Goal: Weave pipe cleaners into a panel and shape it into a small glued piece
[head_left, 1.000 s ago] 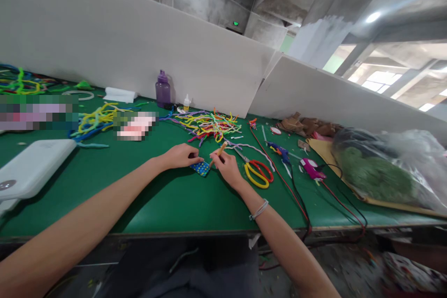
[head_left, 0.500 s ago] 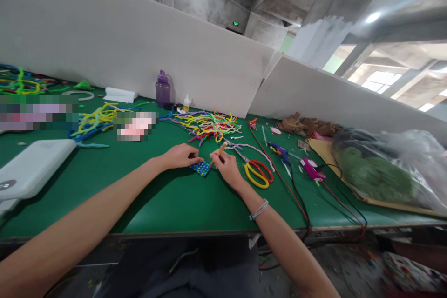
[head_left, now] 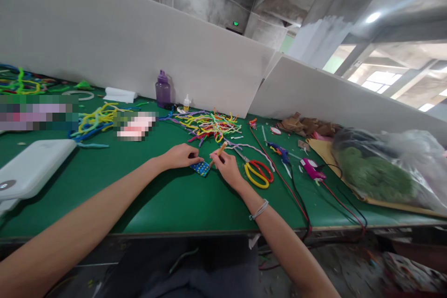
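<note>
At the middle of the green table, a small flat blue piece with yellow dots (head_left: 200, 168) lies on the tabletop. My left hand (head_left: 181, 155) has its thumb and fingers closed at the upper left edge of this piece, holding it. In a pen-like pinch, my right hand (head_left: 226, 165) grips a slim tan, wooden-looking stick (head_left: 222, 148), slanted, with its lower end at the right edge of the dotted piece. What kind of tool the stick is cannot be made out. Scissors with red and yellow handles (head_left: 258, 174) lie just right of my right hand.
A heap of coloured pipe cleaners (head_left: 209, 125) lies beyond my hands, near a purple bottle (head_left: 163, 89) and a small glue bottle (head_left: 186, 102). To the right are a blue glue gun (head_left: 279, 151), a magenta device (head_left: 312, 169), cords and a plastic bag (head_left: 380, 172). A white device (head_left: 38, 167) sits left.
</note>
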`<state>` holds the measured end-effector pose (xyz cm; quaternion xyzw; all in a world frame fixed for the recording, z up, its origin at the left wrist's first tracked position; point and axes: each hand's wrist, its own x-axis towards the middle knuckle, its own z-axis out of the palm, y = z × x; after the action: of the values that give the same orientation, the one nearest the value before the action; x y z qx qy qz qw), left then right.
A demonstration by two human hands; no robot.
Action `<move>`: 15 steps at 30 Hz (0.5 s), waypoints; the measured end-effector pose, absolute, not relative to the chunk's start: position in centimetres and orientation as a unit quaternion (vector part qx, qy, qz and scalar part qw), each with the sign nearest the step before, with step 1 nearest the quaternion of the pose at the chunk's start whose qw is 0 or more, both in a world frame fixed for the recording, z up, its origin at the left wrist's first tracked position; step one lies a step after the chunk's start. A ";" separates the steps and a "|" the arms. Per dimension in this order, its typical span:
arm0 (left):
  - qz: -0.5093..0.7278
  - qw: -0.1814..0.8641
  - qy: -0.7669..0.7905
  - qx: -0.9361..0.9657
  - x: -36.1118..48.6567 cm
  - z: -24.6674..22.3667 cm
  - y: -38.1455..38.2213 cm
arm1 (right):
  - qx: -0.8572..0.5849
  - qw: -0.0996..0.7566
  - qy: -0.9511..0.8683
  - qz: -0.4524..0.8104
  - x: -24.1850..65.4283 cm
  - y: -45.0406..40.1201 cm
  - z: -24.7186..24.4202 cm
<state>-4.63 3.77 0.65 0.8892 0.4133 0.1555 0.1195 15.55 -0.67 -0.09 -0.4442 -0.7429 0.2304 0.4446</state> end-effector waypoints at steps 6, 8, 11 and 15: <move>0.144 0.110 0.415 0.892 -4.6 0.7 3.8 | -0.449 0.439 -0.745 0.227 15.6 -0.7 -0.1; 0.144 0.111 0.414 0.892 -4.6 0.7 3.8 | -0.453 0.436 -0.744 0.226 15.6 -0.7 -0.1; 0.147 0.115 0.413 0.891 -4.6 0.7 3.8 | -0.454 0.435 -0.744 0.227 15.6 -0.7 -0.1; 0.151 0.118 0.413 0.890 -4.6 0.6 3.8 | -0.453 0.437 -0.743 0.229 15.6 -0.7 0.0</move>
<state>-4.62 3.80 0.65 0.8904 0.4127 0.1515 0.1178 15.57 -0.74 -0.01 -0.4527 -0.7427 0.2288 0.4370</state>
